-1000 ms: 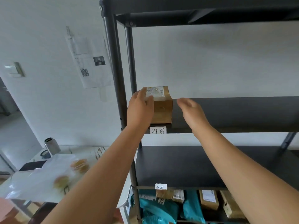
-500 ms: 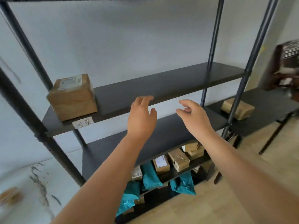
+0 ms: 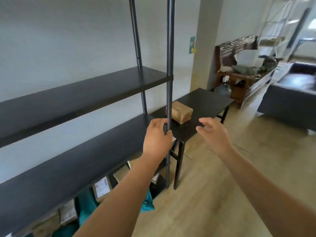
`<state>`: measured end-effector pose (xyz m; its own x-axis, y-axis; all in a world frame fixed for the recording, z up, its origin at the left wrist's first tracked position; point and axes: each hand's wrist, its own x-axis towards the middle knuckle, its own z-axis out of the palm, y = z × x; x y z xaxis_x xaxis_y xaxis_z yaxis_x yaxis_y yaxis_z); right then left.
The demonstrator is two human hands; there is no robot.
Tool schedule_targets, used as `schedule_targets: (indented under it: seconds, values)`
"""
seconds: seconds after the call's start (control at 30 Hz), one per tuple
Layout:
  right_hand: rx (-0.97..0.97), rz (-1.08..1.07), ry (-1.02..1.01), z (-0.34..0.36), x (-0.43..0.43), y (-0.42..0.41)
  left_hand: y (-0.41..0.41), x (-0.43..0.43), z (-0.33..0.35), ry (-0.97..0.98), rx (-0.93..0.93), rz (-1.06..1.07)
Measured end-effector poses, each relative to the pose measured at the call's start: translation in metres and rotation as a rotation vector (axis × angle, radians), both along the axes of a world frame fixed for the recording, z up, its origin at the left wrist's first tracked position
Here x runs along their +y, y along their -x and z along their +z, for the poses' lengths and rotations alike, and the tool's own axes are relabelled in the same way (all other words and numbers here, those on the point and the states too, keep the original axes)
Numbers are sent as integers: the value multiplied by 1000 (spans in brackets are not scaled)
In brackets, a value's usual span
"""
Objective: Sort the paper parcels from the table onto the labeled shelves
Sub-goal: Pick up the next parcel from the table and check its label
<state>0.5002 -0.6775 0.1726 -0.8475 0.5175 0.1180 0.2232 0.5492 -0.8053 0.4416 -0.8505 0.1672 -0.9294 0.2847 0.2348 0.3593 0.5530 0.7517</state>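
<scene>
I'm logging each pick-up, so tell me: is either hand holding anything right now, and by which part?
Nothing is held. The left hand and right hand are both open and empty, and the brown paper-wrapped parcel lies untouched on the black table.

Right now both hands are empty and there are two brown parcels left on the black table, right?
Not quite. The head view shows only one brown parcel on the black table, partly behind the shelf post. The rest is right: the left hand and the right hand are both empty.
</scene>
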Motion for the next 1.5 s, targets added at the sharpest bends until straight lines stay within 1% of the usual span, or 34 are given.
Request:
schedule_targets:
  seconds: [0.13, 0.23, 0.5, 0.67, 0.83, 1.0, 1.1, 1.3, 1.5]
  values:
    - [-48, -32, 79, -20, 55, 5, 18, 57, -23, 12, -105, -36]
    - [-84, -50, 120, -33, 84, 25, 42, 90, -37, 51, -152, -49]
    - [-157, -44, 152, -60, 143, 125, 134, 160, -80, 58, -206, -30]
    - [-241, -69, 167, -71, 176, 192, 196, 204, -102, 91, -293, -24]
    - [-298, -95, 156, -86, 211, 229, 246, 242, -115, 122, -332, -15]
    - [-376, -42, 157, -102, 256, 270, 286, 274, -134, 175, -401, 34]
    - [-413, 14, 144, -114, 285, 309, 313, 293, -150, 199, -444, 126]
    - [-515, 247, 104, -140, 333, 375, 345, 327, -172, 188, -548, 345]
    - [-635, 447, 10, -167, 354, 422, 357, 348, -183, 158, -648, 473]
